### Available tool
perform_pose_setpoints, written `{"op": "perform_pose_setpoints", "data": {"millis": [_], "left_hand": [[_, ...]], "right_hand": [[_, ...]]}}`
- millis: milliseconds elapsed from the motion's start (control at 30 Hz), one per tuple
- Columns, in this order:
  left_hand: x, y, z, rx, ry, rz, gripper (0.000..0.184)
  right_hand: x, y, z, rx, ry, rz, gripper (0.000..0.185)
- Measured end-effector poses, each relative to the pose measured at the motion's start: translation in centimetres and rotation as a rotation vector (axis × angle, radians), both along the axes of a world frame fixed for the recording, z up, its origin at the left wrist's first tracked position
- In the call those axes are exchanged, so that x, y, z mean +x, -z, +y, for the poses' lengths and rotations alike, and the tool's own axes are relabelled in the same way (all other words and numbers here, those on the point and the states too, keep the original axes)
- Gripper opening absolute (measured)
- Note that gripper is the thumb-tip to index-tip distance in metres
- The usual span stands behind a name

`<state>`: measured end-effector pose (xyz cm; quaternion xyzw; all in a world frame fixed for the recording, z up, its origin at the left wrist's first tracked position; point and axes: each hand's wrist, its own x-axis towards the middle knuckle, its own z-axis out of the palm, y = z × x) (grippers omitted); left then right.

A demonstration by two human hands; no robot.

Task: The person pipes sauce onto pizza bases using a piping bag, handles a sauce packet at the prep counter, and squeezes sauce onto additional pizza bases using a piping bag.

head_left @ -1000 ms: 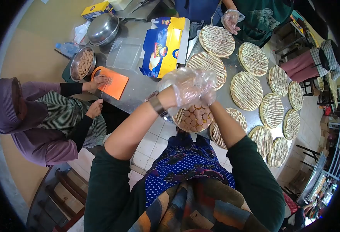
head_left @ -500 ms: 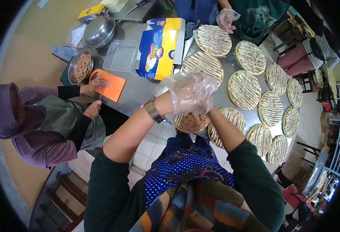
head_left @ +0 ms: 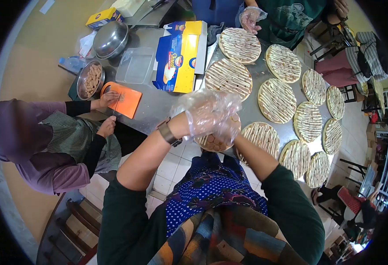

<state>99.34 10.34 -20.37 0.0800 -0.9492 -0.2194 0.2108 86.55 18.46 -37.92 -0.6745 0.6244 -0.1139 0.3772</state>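
Note:
My left hand (head_left: 202,115), in a loose clear plastic glove, is held over a round pizza base (head_left: 211,145) topped with sausage slices. My right hand (head_left: 227,129), also gloved, is pressed close against it, partly covered by the left. The fingers of both look curled in, but blur and wrinkled plastic hide what is between them. Part of the pizza is covered by the hands. Just right of them lies a round pizza (head_left: 259,140) striped with white sauce, and behind them another striped pizza (head_left: 228,79).
Several more striped pizzas (head_left: 278,100) cover the table's right side. A blue-yellow carton (head_left: 176,62) and a clear plastic tub (head_left: 135,65) stand behind. At left, a co-worker (head_left: 57,137) cuts on an orange board (head_left: 128,100) beside a sausage bowl (head_left: 90,79). A co-worker's gloved hand (head_left: 250,18) is opposite.
My hands have shifted slightly left and down over the pizza, covering more of its sausage slices. The co-worker's gloved hand opposite has moved a little left.

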Motion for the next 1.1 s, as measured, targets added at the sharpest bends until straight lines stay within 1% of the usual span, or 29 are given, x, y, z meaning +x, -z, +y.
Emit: {"op": "perform_pose_setpoints", "data": {"millis": [67,100,133,200,233,267,333,367,400,467,500,533,600,633,667,733,767,800,867,900,967,1000,1067,1100], "left_hand": [[0.0,-0.3,0.7,0.551,-0.151,-0.241,0.03],[0.1,0.7,0.7,0.474,-0.132,-0.211,0.03],[0.0,0.6,0.3,0.476,-0.131,-0.214,0.03],[-0.5,0.3,-1.0,-0.151,0.053,-0.028,0.032],[-1.1,0.6,-1.2,0.069,0.019,-0.122,0.032],[-1.4,0.3,-1.1,0.069,0.019,-0.123,0.032],[-1.8,-0.5,-0.9,0.361,-0.091,-0.189,0.032],[-0.5,0.5,-0.8,-0.313,0.044,-0.08,0.033],[0.1,1.6,-0.4,-0.312,0.046,-0.079,0.033],[0.4,0.3,1.0,0.393,-0.03,-0.083,0.033],[-0.1,-2.4,1.5,0.5,-0.128,-0.351,0.032],[-0.1,-1.5,1.4,0.501,-0.126,-0.352,0.032],[0.1,1.5,0.9,0.327,-0.025,-0.123,0.033],[-0.3,2.0,0.5,0.487,-0.03,-0.095,0.032],[-0.8,2.1,-0.2,0.488,-0.03,-0.095,0.032],[-1.8,1.5,-1.3,0.085,-0.032,-0.154,0.033],[-2.4,0.0,-1.1,0.219,-0.105,-0.287,0.034],[-2.1,0.2,-0.8,0.217,-0.101,-0.286,0.034],[-1.2,0.8,0.1,0.137,0.049,-0.07,0.035],[-1.1,0.0,0.7,0.136,0.05,-0.071,0.035],[-1.0,-2.1,1.6,0.494,-0.081,-0.458,0.035],[-0.9,-1.0,1.6,0.496,-0.08,-0.46,0.035],[-0.5,2.7,1.1,0.382,0.051,-0.06,0.035],[-1.0,3.4,0.3,0.017,0.093,-0.044,0.038]], "right_hand": [[1.9,1.4,1.3,0.166,0.209,-0.134,0.041],[1.9,1.9,1.5,-0.028,0.197,-0.159,0.043],[1.9,2.2,1.7,-0.226,0.18,-0.164,0.044],[-1.6,0.9,-1.8,-0.305,0.143,-0.181,0.043],[-3.1,0.1,-3.6,-0.316,0.136,-0.207,0.043],[-4.1,-0.5,-4.5,-0.303,0.146,-0.239,0.042],[-4.5,-0.8,-4.6,-0.307,0.145,-0.244,0.041],[-3.7,-0.7,-3.4,-0.312,0.135,-0.22,0.04],[-2.6,-0.5,-1.9,-0.314,0.125,-0.183,0.04],[0.0,0.2,1.4,-0.332,0.112,-0.112,0.039],[1.2,0.5,2.7,-0.345,0.102,-0.094,0.038],[1.5,0.7,3.1,-0.365,0.098,-0.087,0.038],[0.1,0.7,1.5,-0.406,0.091,-0.073,0.037],[-1.4,0.4,0.0,-0.415,0.09,-0.074,0.037],[-2.7,-0.5,-1.6,-0.378,0.071,-0.047,0.033],[-5.5,-2.3,-4.7,-0.307,0.029,0.009,0.03],[-6.0,-2.0,-5.1,-0.3,0.041,-0.027,0.029],[-5.4,-1.6,-4.3,-0.302,0.051,-0.057,0.028],[-3.2,-0.6,-1.5,-0.31,0.068,-0.116,0.027],[-1.7,-0.2,0.4,-0.313,0.079,-0.113,0.027],[0.5,0.5,2.9,-0.329,0.09,-0.108,0.025],[0.6,0.8,3.1,-0.34,0.094,-0.112,0.025],[-1.3,0.7,1.3,-0.351,0.106,-0.169,0.023],[-2.8,0.5,-0.3,-0.34,0.131,-0.244,0.023]]}}
